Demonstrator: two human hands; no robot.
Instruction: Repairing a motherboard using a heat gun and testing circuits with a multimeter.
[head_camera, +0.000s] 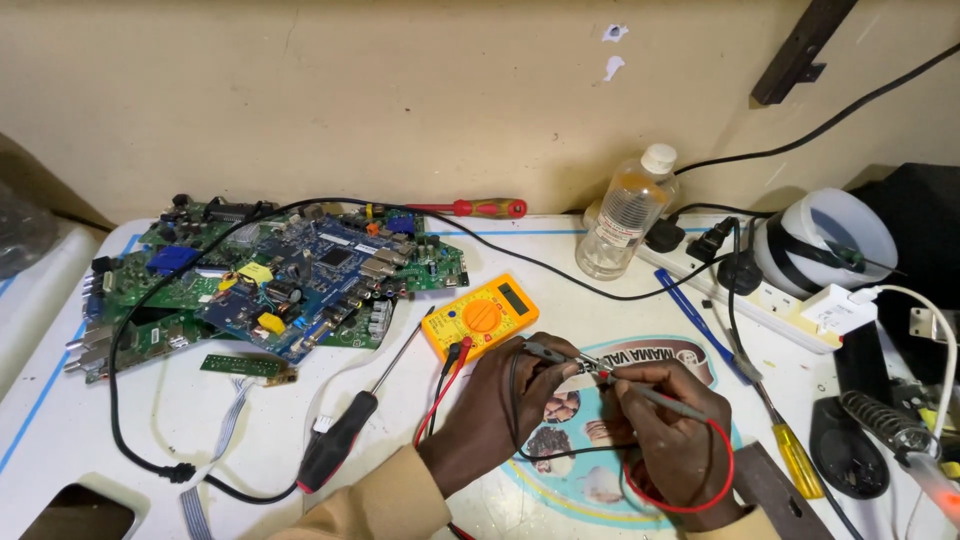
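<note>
My left hand (500, 400) grips a black multimeter probe (545, 351) with its tip pointing right. My right hand (670, 430) pinches a red probe (650, 394) pointing left. The two metal tips meet near the middle of the table, between the hands. A yellow multimeter (482, 315) lies just beyond my left hand, with red and black leads (445, 385) running from it to the probes. The red lead loops around my right wrist.
A pile of green and blue circuit boards (270, 275) lies at the left. A black-handled screwdriver (345, 435), a red screwdriver (480, 208), a clear bottle (625, 215), a power strip (770, 295), a yellow-handled screwdriver (795, 455) and a soldering iron (890, 425) surround the hands.
</note>
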